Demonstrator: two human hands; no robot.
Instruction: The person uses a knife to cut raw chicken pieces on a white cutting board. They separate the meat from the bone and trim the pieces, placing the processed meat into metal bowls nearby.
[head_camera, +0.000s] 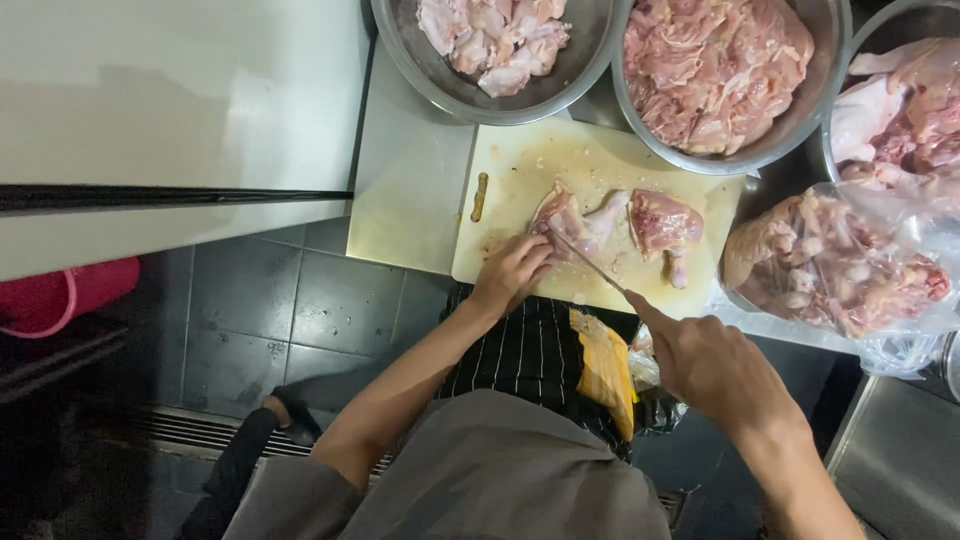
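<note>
Pale pink raw chicken piece (585, 222), splayed on cutting board (520, 165).

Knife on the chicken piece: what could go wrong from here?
The knife blade runs close to the left hand pinning the chicken piece; a slip on wet meat might nick the fingers. The cutting board overhangs the counter edge, so hard pressure could tip it.

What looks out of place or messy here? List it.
A small brownish scrap lies alone on the cutting board's left side, apart from the chicken piece. The board is smeared with juices. Otherwise nothing stands out.
</note>
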